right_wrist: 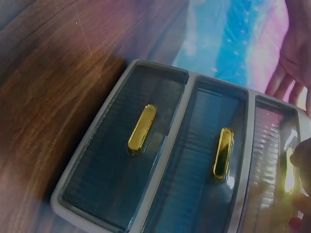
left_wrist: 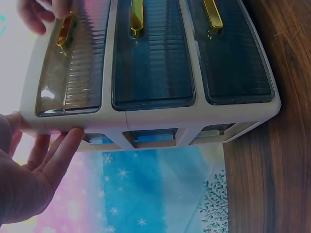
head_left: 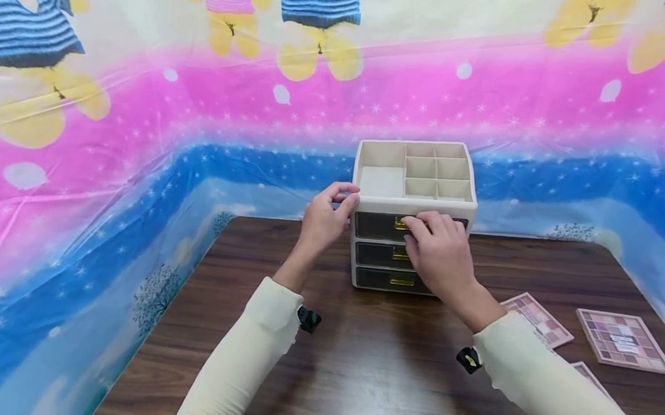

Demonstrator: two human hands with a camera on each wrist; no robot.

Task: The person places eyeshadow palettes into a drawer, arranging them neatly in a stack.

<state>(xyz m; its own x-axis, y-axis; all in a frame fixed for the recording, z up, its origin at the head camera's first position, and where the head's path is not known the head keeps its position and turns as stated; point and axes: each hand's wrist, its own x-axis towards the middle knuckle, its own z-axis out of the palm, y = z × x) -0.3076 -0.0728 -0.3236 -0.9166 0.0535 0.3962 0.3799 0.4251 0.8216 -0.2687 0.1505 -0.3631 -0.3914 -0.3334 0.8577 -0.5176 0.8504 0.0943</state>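
The cream plastic desktop organiser [head_left: 414, 202], with its three smoky translucent drawers stacked one above another, stands at the far middle of the dark wood-grain table [head_left: 358, 359], straight ahead of the person. Its top drawer [head_left: 379, 225] runs long side to side, and its small gold handle [left_wrist: 64, 30] sits at the centre of the front, directly under the right hand [head_left: 440, 254]. That hand is the nearer one to the handle: it reaches forward from the right, palm down, fingers curled over and pinching the gold handle. The left hand [head_left: 325, 219] comes in from the other side and holds the organiser's upper left corner, thumb on top of the rim and fingers lying fairly straight along the side wall, as the left wrist view shows. Both forearms, in cream sleeves, angle inward toward the box. Three pink eyeshadow palettes [head_left: 621, 340] lie on the table well off to the right.
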